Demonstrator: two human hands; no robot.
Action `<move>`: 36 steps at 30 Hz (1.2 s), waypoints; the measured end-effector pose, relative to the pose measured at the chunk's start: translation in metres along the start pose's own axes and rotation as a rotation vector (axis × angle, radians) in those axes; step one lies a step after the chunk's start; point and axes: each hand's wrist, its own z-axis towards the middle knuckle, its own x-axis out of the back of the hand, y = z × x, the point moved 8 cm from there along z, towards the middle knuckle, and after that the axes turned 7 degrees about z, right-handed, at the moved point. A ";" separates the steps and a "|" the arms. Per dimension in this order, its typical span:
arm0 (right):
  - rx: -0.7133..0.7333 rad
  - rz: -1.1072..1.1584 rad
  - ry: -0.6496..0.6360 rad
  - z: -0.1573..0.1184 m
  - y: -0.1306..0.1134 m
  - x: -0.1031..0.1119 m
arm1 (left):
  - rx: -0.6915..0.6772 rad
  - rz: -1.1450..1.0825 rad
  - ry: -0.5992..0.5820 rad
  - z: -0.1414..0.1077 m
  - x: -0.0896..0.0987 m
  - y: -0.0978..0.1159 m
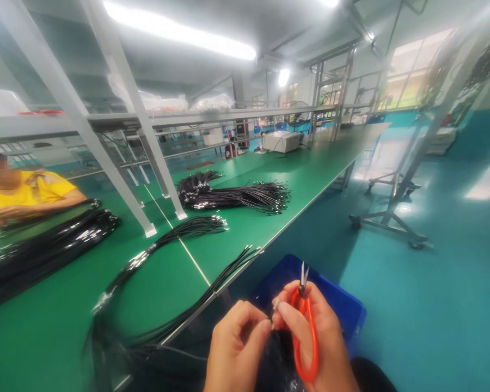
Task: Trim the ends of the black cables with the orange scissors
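Note:
My left hand (239, 345) is closed in a pinch, its fingertips meeting those of my right hand on a small dark cable end (273, 320) with a light tip. My right hand (329, 332) is shut on red-handled scissors (313, 351), which lie across the palm with the blades pointing up and slightly apart. Its thumb and forefinger also pinch near the cable end. Black cables (224, 277) with pale tips trail over the table edge, left of my hands. A curved bundle of black cables (171, 231) lies farther up the green table.
A blue bin (351, 310) stands behind and below my hands. On the green table (228, 234) lie a large cable pile (237, 196) and thick bundles (57, 245). A person in yellow (32, 190) works at left. Grey shelf posts (134, 109) rise from the table; a wheeled rack (392, 218) stands at right.

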 end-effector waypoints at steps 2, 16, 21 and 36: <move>-0.078 0.036 -0.020 0.000 0.006 0.000 | 0.010 -0.037 -0.023 -0.001 -0.003 0.000; -0.314 0.240 -0.081 -0.009 0.026 -0.020 | 0.081 -0.579 -0.141 0.011 -0.007 0.014; -0.435 0.310 -0.141 -0.010 0.030 -0.027 | 0.150 -0.717 -0.144 0.011 -0.005 0.007; -0.474 0.356 0.041 -0.006 0.039 -0.016 | -0.366 0.357 0.271 -0.001 0.039 0.044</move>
